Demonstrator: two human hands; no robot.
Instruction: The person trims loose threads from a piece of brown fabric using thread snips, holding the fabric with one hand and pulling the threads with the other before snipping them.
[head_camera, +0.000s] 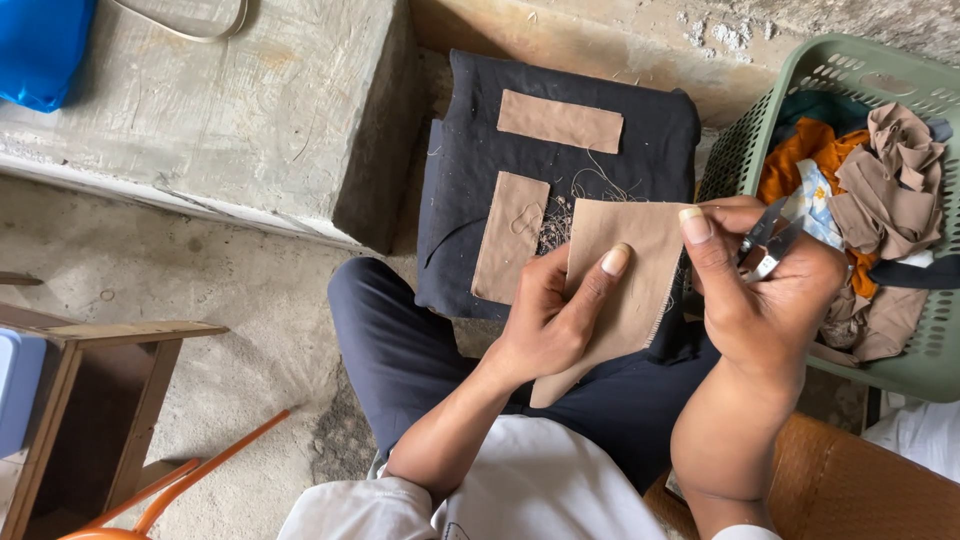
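- Closest to my view is a white shirt (520, 490), with dark trousers (400, 350) below it, knees pointing toward a concrete step (220, 110).
- I see the left hand (545, 320) closed on a tan fabric piece (625, 280), thumb pressed flat on its face and fingers behind, so the cloth stands up stiff in front of me rather than drooping.
- I see the right hand (765, 300) pinching the same piece at its upper right corner between thumb and forefinger; its other fingers are curled round small metal snips (765, 245), blades nearly together and pointing away from the cloth, parked in the palm so both can be held at once.
- Held by both hands, the piece is pulled taut just above the lap, over the near edge of a dark folded cloth (560, 160).
- That dark cloth serves as a work surface: two more tan pieces (558, 120) lie flat on it, with loose thread clippings (580, 195) between them.
- A green plastic basket (900, 360) sits just beside the right hand, full of crumpled tan, orange and printed scraps (880, 180), within easy reach.
- A blue bag (40, 50) lies well apart, on the step.
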